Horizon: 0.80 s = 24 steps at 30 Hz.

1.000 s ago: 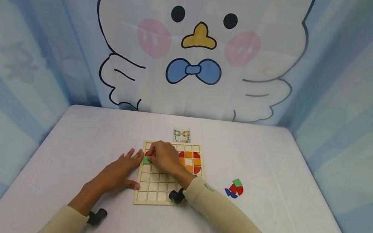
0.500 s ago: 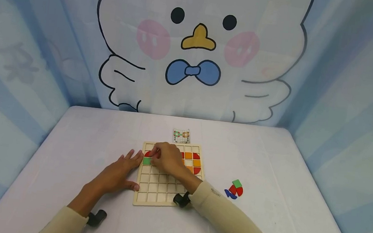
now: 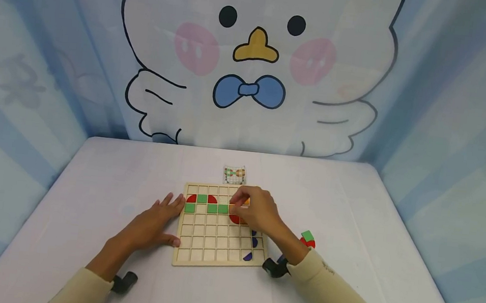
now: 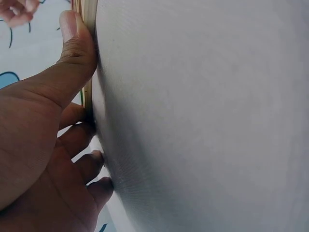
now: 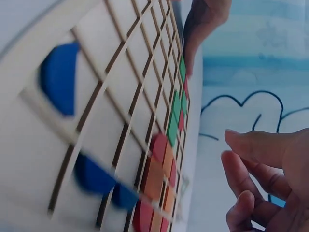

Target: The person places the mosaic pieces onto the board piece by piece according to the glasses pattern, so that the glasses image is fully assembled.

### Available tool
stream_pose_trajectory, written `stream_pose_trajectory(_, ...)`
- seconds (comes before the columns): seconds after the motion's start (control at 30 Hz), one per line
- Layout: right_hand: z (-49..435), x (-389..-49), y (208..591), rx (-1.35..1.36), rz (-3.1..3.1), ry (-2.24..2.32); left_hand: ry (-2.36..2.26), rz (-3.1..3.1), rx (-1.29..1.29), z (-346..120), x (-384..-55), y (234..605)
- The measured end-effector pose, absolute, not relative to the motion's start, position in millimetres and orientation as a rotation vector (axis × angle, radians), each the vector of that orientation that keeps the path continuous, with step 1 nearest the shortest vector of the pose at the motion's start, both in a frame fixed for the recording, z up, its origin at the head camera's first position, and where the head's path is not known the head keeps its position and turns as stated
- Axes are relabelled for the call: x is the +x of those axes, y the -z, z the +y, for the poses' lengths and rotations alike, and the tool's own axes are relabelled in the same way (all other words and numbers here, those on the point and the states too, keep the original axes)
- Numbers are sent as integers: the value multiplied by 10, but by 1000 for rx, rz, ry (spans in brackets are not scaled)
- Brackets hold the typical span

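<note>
A wooden grid board (image 3: 196, 257) lies on the white table. Its upper rows hold green squares (image 3: 212, 208), red curved pieces (image 3: 191, 198) and an orange square (image 3: 245, 201). Two blue pieces (image 3: 248, 256) sit in its lower right cells. My left hand (image 3: 165, 212) lies flat on the table, fingers straight, with the thumb (image 4: 72, 48) pressed to the board's left edge (image 4: 88, 58). My right hand (image 3: 250, 206) hovers over the orange and red pieces at the upper right. Its fingers (image 5: 260, 159) are loosely curled with nothing between them. The right wrist view shows the grid (image 5: 120, 121) close up.
A small pattern card (image 3: 234, 175) lies just beyond the board. Loose green (image 3: 307, 236) and red (image 3: 311, 243) pieces lie on the table right of the board, partly behind my right forearm. A cartoon-bird curtain backs the table.
My right hand has moved from the board's upper left to its upper right, uncovering a row of green squares and red pieces. The left hand has stayed in place.
</note>
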State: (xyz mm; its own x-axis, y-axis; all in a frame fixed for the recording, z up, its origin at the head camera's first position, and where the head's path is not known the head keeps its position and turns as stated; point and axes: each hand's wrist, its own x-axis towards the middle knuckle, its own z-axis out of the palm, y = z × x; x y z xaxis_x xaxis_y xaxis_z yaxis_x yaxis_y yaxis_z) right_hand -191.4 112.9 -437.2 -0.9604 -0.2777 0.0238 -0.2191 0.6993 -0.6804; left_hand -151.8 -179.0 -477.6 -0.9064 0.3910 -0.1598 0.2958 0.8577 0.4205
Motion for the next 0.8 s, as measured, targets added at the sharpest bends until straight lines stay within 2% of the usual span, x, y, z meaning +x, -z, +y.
stream_pose_trajectory(0.57, 2096, -1603, 4415, -51, 2923, 1001, -602, 2795, 566, -1809, -1554, 4826)
stream_pose_trajectory(0.8, 2404, -1485, 4434, 6, 2878, 955, -601, 2794, 563, -1815, -1544, 4817)
